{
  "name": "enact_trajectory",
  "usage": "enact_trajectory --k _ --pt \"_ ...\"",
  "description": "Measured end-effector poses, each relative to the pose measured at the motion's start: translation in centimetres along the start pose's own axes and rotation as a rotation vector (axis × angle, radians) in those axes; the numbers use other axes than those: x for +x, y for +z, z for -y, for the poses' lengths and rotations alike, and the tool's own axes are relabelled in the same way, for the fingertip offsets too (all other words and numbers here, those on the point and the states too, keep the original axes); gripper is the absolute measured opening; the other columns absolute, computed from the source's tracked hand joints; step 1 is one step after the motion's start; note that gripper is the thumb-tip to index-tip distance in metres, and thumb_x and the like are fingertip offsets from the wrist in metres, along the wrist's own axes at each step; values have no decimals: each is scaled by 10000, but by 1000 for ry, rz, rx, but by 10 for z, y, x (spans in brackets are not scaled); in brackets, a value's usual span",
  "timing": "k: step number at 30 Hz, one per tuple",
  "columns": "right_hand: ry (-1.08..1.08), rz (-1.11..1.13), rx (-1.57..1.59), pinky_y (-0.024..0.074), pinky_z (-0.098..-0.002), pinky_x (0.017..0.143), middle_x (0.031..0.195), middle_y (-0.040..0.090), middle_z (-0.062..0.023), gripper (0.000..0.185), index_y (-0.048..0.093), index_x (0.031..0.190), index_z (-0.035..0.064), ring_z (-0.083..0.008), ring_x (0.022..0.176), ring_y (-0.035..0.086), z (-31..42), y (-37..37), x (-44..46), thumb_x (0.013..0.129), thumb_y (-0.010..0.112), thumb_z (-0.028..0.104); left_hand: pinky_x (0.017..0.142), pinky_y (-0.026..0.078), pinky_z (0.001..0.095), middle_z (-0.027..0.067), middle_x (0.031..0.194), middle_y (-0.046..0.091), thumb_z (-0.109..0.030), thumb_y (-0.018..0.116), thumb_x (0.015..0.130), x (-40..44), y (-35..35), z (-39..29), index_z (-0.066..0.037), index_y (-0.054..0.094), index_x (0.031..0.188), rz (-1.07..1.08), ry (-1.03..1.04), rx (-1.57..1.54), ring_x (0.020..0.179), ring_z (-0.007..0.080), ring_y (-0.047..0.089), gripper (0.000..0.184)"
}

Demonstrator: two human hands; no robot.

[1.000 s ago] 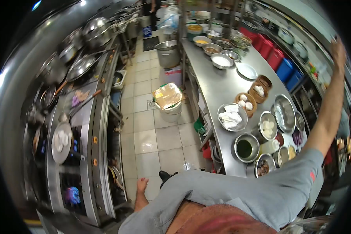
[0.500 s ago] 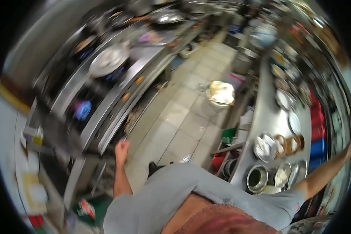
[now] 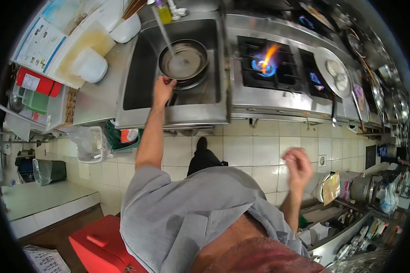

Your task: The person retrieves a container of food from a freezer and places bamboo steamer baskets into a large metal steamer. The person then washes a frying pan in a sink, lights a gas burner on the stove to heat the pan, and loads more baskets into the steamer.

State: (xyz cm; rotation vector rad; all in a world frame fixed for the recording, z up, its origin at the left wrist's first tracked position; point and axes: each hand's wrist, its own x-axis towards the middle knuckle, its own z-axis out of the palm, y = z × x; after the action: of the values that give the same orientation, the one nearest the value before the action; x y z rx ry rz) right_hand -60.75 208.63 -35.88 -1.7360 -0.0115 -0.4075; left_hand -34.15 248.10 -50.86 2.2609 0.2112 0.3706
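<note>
Over the steel sink, my left hand grips the near edge of a dark frying pan, where its handle would be; the handle itself is mostly hidden by the fingers. A stream of water falls from above into the pan. Another dark pan shows partly beneath it in the basin. My right hand hangs in the air over the floor, slightly blurred, its fingers loosely bent and nothing visible in them.
Right of the sink, a burner burns with a tall orange flame. Farther along the stove sits a white pan holding pale pieces. A white container stands on the left counter. Behind are a red box and a lidded bucket.
My view has swung left from the aisle to the sink. My left hand has come from beside the stove to the frying pan. My right hand has left the right-hand side.
</note>
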Motion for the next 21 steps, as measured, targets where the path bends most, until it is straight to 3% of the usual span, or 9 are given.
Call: enact_trajectory --k 1,2,3,6,8,11,14,16,21 --pt "-71 133 -105 457 -307 683 864 572 -131 166 608 909 -18 -215 777 546 -4 38 17 744 632 -22 797 447 399 199 978 584 -314 722 716 21 9 41 12 552 1014 99 -39 191 916 332 567 473" --pt "-157 255 -210 455 -321 694 860 571 -141 172 612 914 -8 -231 778 548 -7 71 35 744 644 -6 855 435 403 220 1045 564 -366 734 693 28 21 71 16 532 1098 78 -14 278 988 352 544 593" --pt "-275 259 -298 445 -342 734 895 563 -150 198 613 934 3 -254 812 540 -7 100 52 741 654 10 910 412 393 238 1127 533 -403 743 676 40 29 95 31 502 1146 245 -120 342 1072 355 509 683" --pt "-406 168 -468 407 -381 823 1012 517 -165 292 596 1006 19 -293 918 498 -14 154 91 729 685 51 848 441 372 219 1051 600 -349 774 645 66 53 139 61 535 1108 540 -282 13 983 335 578 663" --pt "-432 91 -531 380 -399 871 1094 479 -172 362 579 1057 25 -309 991 465 -22 175 110 721 704 76 788 465 354 146 960 636 -252 753 690 79 64 162 56 599 1028 829 -493 24 864 217 614 482" --pt "-351 18 -613 322 -420 931 1244 299 -198 613 472 1207 36 -332 1133 336 -37 199 130 684 764 165 745 481 361 122 924 634 -182 706 724 81 61 186 32 595 1038 1014 -695 -292 826 201 615 396" --pt "-331 -67 -668 322 -422 925 1249 296 -201 624 471 1209 40 -333 1133 336 -43 206 134 675 771 160 693 493 361 87 825 618 -159 657 755 79 59 190 -3 596 964 1067 -822 -597 742 213 606 269" --pt "-282 -94 -682 337 -410 904 1244 311 -199 621 474 1209 47 -332 1123 350 -49 205 133 670 771 129 628 482 355 81 700 575 -186 630 753 72 57 173 -50 579 808 1112 -1036 -800 611 212 562 156" --pt "-254 -116 -666 374 -391 860 1223 344 -185 597 483 1197 62 -323 1100 386 -50 208 135 667 756 55 499 428 308 5 590 457 -153 622 773 65 65 172 -114 483 704 1083 -1203 -933 476 130 446 160"
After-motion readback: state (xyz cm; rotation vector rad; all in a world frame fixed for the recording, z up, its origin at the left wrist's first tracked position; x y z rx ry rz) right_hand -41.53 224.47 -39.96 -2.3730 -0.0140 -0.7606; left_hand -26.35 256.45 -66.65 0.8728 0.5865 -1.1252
